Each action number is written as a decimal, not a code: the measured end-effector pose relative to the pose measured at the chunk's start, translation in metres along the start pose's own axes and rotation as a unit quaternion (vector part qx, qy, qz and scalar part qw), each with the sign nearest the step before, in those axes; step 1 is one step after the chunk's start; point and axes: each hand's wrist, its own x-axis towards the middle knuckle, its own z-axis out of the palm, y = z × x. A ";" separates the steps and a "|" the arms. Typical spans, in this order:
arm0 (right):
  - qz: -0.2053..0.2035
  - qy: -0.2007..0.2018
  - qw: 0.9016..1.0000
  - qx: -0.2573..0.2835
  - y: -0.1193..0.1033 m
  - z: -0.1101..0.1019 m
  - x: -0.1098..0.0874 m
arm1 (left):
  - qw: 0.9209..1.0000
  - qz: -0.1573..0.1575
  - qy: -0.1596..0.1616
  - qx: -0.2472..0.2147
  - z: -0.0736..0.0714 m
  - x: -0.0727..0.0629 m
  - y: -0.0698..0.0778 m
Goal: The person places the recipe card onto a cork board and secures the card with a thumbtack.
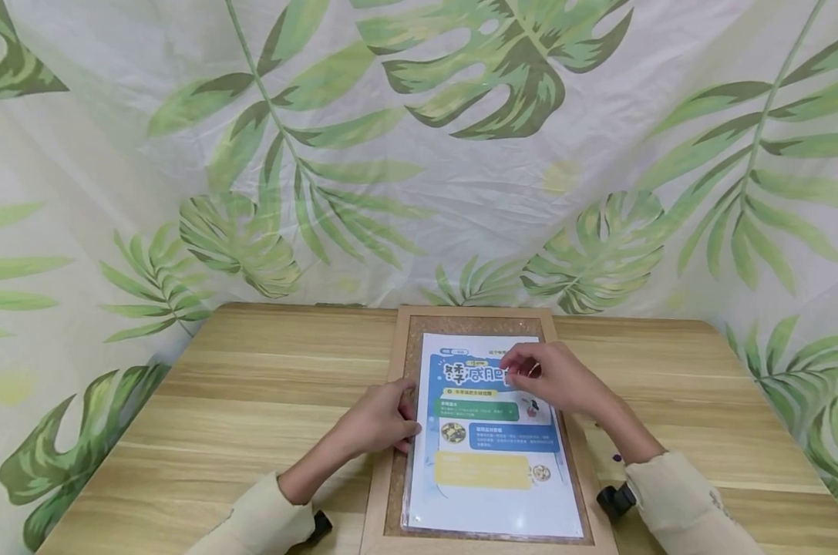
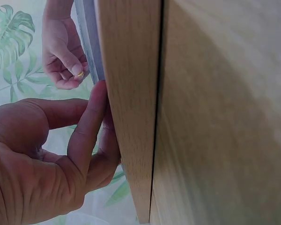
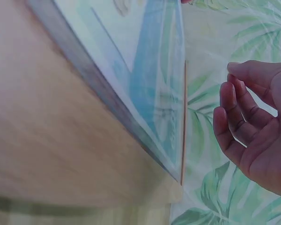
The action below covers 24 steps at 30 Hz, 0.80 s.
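A poster [image 1: 495,509] in a clear sleeve lies on a wood-framed cork board [image 1: 379,505]. My left hand [image 1: 380,420] holds the poster's left edge, thumb over the edge and the other fingers bent beside it. In the left wrist view, one fingertip of that hand [image 2: 70,154] meets the sheet beside the wooden frame [image 2: 129,103]. My right hand [image 1: 553,378] is above the poster's upper right, thumb and forefinger pinched together. Between them the left wrist view shows a small yellow push pin [image 2: 80,74]. The right wrist view shows this hand [image 3: 253,122] with its other fingers loosely bent.
The board lies on a wood-grain table [image 1: 266,385]. To its right is a small dark blue piece [image 1: 617,458]. Black straps [image 1: 616,501] show at the sleeve cuffs. A leaf-print curtain [image 1: 405,177] hangs behind the table's far edge.
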 end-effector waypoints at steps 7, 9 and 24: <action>0.021 0.039 0.999 -0.009 0.008 -0.024 0.001 | 1.000 -0.002 0.009 0.014 0.002 -0.002 0.006; 0.021 0.040 0.999 -0.011 0.009 -0.029 0.003 | 1.000 -0.006 0.008 0.014 0.003 -0.002 0.007; -0.022 0.011 0.999 -0.029 0.007 -0.009 0.048 | 1.000 -0.001 -0.014 0.014 0.001 0.003 0.006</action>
